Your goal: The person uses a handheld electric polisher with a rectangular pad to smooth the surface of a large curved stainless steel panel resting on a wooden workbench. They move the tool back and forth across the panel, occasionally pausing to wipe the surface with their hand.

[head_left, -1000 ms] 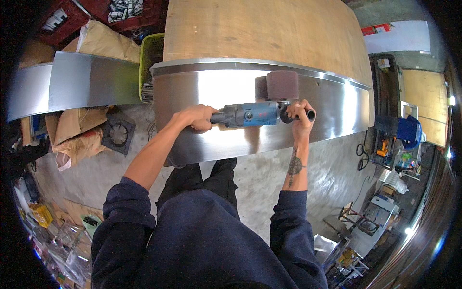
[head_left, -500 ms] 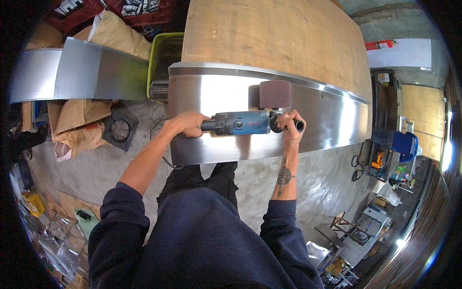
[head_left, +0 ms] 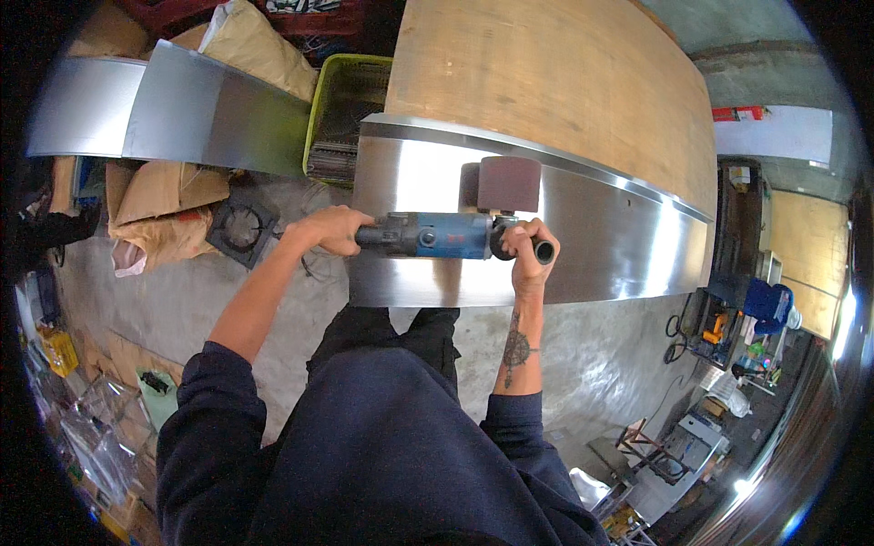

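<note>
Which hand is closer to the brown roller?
Right. The right hand grips the black handle just below the brown roller in the picture. The left hand holds the rear end of the blue power tool, farther left.

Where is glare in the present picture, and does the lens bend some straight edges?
Head view: white glare on the metal sheet, both left and right of the sanding drum; head view: the right edge of the wooden board looks curved; head view: corners fade to black.
</note>
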`<state>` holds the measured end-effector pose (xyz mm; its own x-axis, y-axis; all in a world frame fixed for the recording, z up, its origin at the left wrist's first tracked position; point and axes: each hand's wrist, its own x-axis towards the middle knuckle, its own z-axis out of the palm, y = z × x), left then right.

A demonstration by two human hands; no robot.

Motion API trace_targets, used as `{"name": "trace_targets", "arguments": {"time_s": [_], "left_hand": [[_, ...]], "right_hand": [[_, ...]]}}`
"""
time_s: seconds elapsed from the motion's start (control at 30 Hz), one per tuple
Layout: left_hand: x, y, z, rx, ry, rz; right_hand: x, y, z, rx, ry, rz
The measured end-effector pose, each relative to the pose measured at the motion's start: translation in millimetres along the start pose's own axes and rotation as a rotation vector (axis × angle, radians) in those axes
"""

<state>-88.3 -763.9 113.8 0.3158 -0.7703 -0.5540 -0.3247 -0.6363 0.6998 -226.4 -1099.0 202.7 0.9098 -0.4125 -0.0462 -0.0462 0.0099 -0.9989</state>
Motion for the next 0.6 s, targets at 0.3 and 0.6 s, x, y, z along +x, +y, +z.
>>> {"name": "trace_targets", "arguments": {"time_s": [0.3, 0.6], "left_hand": [[-36, -26, -27, 0.036, -0.054, -0.047], [-61, -48, -39, 0.066, -0.076, -0.07]], "right_hand": [[-14, 3, 50, 0.035, -0.018, 0.005], [-23, 8, 82, -0.041, -0.056, -0.035]]}}
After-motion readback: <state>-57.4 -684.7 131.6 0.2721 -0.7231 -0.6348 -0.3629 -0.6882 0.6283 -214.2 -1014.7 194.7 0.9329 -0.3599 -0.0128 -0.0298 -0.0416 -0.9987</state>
